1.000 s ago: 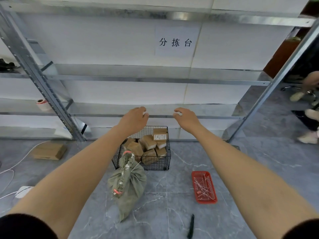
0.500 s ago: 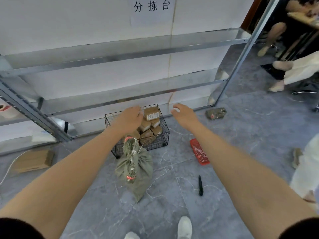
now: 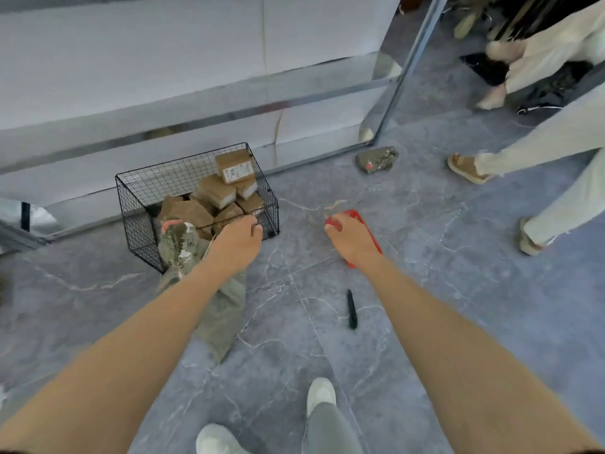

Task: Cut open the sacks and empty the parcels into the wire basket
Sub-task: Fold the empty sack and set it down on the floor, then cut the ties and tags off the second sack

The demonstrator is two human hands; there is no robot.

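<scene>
On the grey floor, brown parcels fill the wire basket, a red tray hides partly under the right hand, and the green sack leans on the basket, tied end up, long side running toward the person, beneath the left hand, both hands curled, their grip hidden.

Grey marbled floor fills the lower frame. At centre left a basket stands on it, just in front of the shelf. A sack lies touching the basket's near side. A red tray lies at centre, a black tool below it, and a crumpled sack at upper right by the shelf post.
</scene>
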